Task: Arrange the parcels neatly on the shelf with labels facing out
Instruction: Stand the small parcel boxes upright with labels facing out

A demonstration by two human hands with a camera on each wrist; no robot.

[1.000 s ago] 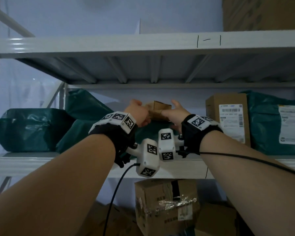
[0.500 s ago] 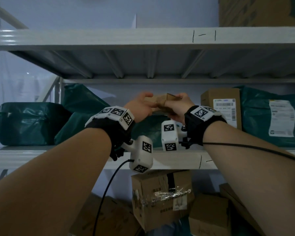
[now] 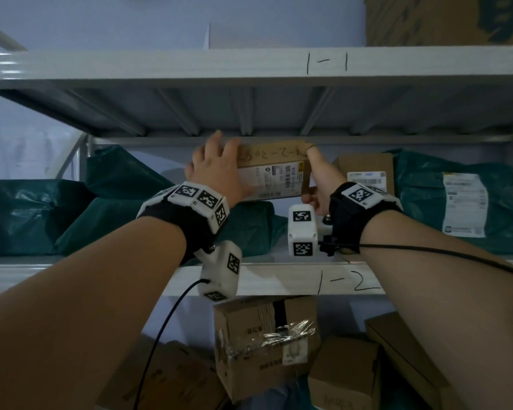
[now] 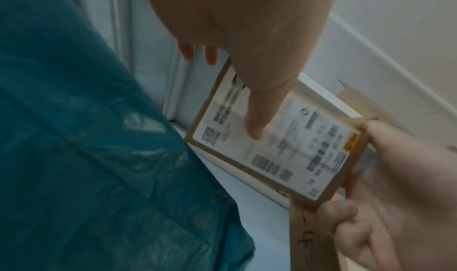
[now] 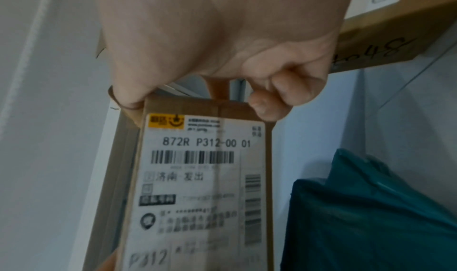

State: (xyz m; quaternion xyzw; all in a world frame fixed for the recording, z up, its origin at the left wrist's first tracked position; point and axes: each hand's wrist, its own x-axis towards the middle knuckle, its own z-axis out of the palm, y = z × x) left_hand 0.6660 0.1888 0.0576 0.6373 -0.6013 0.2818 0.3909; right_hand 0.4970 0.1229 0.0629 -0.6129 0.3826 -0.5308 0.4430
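Presently, both hands support one small flat brown cardboard parcel [image 3: 274,171] above the grey metal shelf marked 1-2 [image 3: 279,276]. Nearest the camera, the left hand [image 3: 216,173] covers the parcel's left end, its fingers [image 4: 257,122] extended flat, one of them pressing on the white printed shipping label [image 5: 197,177]. The right hand [image 3: 319,179] clamps the right end: thumb on the upper corner, fingers [image 5: 284,91] curled round the lower edge. The label faces outward toward the person, slightly tilted.

Recommended procedure for this step, as a judgement: level the parcel, keep the label face vertical and outward, then lower it onto a bare section of the shelf. The crumpled dark green plastic mailer bags [image 3: 166,226] lie directly below and behind; seating the parcel on them risks a lean. Beyond, at right, an upright brown cardboard box with a white label [image 3: 365,173] offers an alignment reference. Release the left hand last.
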